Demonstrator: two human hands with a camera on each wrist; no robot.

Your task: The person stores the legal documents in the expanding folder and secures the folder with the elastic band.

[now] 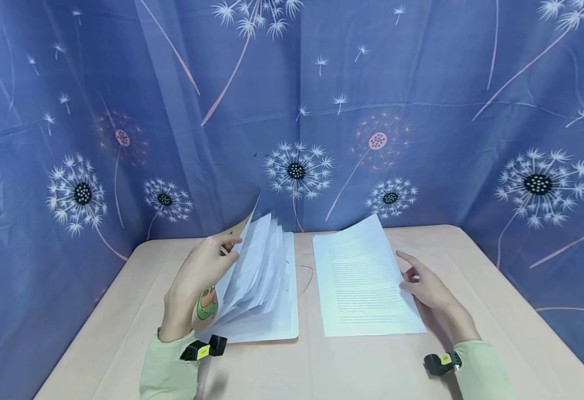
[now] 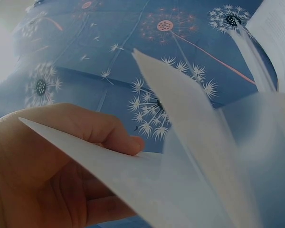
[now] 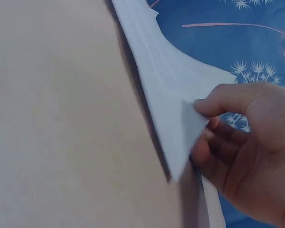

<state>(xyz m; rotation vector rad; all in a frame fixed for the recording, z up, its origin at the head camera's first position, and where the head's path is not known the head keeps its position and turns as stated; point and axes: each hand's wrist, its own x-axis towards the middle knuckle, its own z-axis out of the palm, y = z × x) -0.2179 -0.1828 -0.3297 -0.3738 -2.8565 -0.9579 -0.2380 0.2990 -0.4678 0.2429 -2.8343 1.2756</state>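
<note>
On the left of the table a booklet or folder (image 1: pixel 286 311) lies open, its loose pages (image 1: pixel 251 261) fanned upward. My left hand (image 1: pixel 204 264) holds its raised cover and pages at the upper left; in the left wrist view the left hand (image 2: pixel 80 166) has its thumb over a white sheet (image 2: pixel 114 175). Printed paper (image 1: pixel 364 278) lies to the right, its upper right corner lifted. My right hand (image 1: pixel 432 286) pinches that paper's right edge; in the right wrist view the right hand (image 3: pixel 256 147) has thumb and fingers at the edge of the white paper (image 3: pixel 166 90).
A beige cloth covers the table (image 1: pixel 312 372). A thin dark string or wire (image 1: pixel 312 272) lies between the booklet and the printed paper. Behind and at both sides hangs a blue curtain (image 1: pixel 251 66) with dandelion patterns.
</note>
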